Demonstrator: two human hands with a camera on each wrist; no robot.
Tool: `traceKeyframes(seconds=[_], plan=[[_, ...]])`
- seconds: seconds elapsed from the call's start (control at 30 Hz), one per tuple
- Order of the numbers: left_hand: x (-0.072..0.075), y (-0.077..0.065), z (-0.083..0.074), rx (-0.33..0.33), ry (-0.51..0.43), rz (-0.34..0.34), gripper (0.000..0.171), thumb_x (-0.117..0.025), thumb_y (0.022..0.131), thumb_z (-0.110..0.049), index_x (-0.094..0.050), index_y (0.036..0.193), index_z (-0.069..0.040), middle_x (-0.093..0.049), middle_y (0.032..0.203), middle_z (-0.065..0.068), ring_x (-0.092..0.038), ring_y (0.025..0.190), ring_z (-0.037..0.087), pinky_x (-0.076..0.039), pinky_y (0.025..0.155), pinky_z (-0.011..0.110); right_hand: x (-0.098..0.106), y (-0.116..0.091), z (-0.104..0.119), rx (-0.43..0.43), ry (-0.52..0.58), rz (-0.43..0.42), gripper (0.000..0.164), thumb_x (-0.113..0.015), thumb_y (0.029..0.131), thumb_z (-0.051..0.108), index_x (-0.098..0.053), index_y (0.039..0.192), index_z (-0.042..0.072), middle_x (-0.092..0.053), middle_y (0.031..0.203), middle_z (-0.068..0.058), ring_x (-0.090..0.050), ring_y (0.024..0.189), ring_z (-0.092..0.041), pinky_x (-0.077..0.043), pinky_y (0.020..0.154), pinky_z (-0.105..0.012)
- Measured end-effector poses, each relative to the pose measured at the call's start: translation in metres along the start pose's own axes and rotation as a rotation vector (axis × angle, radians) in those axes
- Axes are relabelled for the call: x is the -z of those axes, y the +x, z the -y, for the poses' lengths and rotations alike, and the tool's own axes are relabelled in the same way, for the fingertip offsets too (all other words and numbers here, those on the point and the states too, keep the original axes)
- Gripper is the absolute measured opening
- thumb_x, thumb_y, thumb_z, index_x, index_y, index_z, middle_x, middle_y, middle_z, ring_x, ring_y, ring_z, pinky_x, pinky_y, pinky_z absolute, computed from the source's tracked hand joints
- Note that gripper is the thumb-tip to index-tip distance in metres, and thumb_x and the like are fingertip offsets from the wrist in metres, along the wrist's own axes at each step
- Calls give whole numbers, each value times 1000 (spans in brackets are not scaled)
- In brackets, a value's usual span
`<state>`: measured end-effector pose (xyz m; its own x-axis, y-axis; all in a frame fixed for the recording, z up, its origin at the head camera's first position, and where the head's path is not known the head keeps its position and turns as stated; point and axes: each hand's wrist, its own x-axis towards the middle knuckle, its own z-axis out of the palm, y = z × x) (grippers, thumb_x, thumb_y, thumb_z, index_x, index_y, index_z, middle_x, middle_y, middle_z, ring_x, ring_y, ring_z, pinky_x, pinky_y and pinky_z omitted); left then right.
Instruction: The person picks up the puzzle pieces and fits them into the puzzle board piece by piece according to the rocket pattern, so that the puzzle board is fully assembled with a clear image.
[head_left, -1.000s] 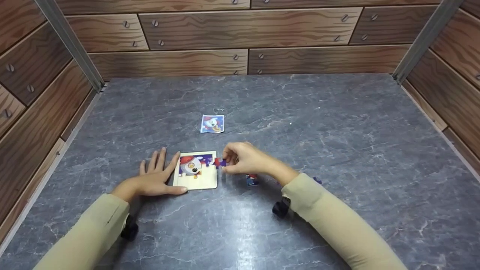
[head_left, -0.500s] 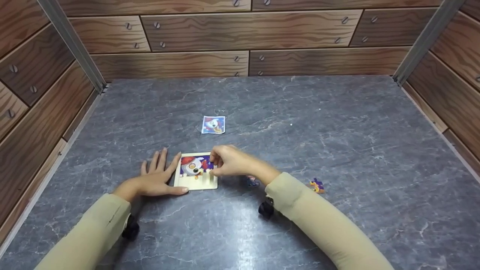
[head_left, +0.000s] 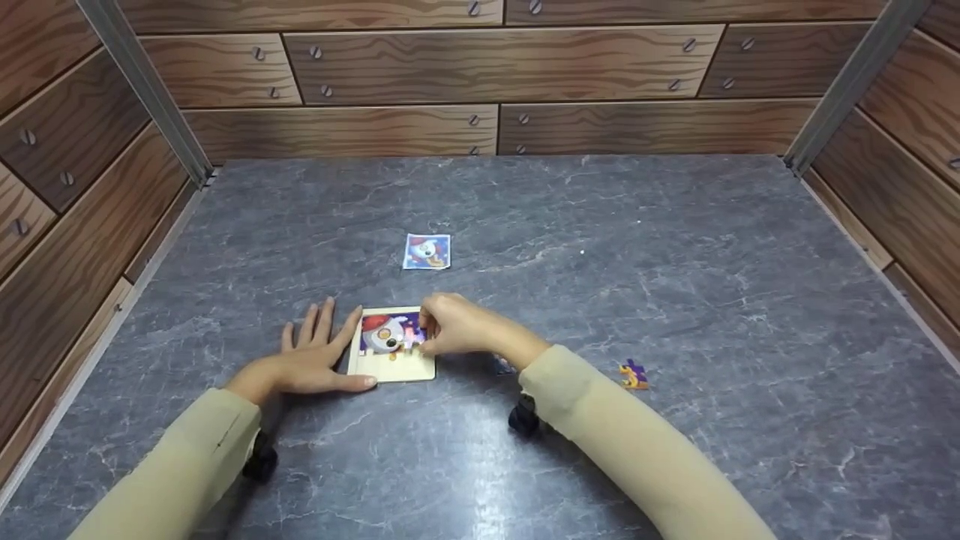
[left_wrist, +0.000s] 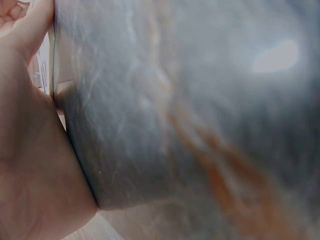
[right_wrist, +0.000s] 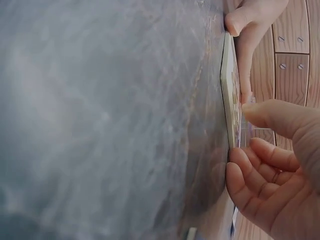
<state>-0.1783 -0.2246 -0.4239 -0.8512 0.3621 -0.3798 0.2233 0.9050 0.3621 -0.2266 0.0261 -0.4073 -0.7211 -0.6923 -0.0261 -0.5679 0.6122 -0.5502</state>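
A shallow pale tray puzzle (head_left: 397,369) lies on the table, its upper part filled with pieces showing a white character in a red cap. Along its left edge my left hand (head_left: 307,365) rests with spread, straight fingers, the thumb at the lower edge. My right hand (head_left: 465,326) is over the tray's right side and pinches a puzzle piece (head_left: 412,334) between thumb and index finger. Most of that piece is hidden by the fingers in the head view. In the right wrist view, the thin piece (right_wrist: 251,120) stands tilted close over the tray (right_wrist: 229,90).
Two loose puzzle pieces lie to the right: a purple and yellow one (head_left: 634,373) and a dark blue one (head_left: 504,365) partly behind the right wrist. A small picture card (head_left: 427,252) lies beyond the tray. Wood-patterned walls (head_left: 487,64) border the table.
My right hand has moved left with the puzzle piece, from beside the tray to over its right side. The purple and yellow piece has come out from behind the sleeve. My left hand stays put.
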Motion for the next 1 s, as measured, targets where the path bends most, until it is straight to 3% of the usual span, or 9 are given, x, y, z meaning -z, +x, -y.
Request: traceKeyframes(seconds=[0.17, 0.47, 0.73, 1.0], plan=[[0, 1, 0, 7, 2, 5, 112, -50, 74, -77, 11, 149, -20, 28, 147, 21, 26, 132, 41, 16, 97, 65, -2, 0, 1, -22, -55, 9, 25, -77, 71, 14, -61, 86, 3, -50, 82, -1, -47, 77, -15, -43, 70, -27], [0, 0, 0, 9, 2, 5, 113, -50, 74, -77, 11, 149, -20, 28, 147, 21, 26, 132, 41, 16, 97, 66, -2, 2, 6, -84, -49, 36, 28, -79, 71, 14, -62, 89, 2, -49, 84, -2, -47, 80, -17, -43, 74, -30], [0, 0, 0, 17, 6, 8, 112, -49, 74, -77, 11, 149, -21, 28, 147, 21, 26, 132, 41, 16, 97, 66, -4, 0, 7, -20, -26, 6, 46, -79, 71, 10, -62, 113, 5, -55, 95, -8, -51, 89, -21, -44, 78, -32], [-1, 1, 1, -1, 4, 4, 111, -50, 75, -76, 11, 149, -20, 27, 147, 22, 26, 132, 41, 15, 96, 66, -7, -2, 5, 54, -46, -21, 32, -76, 75, 8, -71, 106, 4, -53, 91, -7, -50, 82, -17, -43, 72, -26]])
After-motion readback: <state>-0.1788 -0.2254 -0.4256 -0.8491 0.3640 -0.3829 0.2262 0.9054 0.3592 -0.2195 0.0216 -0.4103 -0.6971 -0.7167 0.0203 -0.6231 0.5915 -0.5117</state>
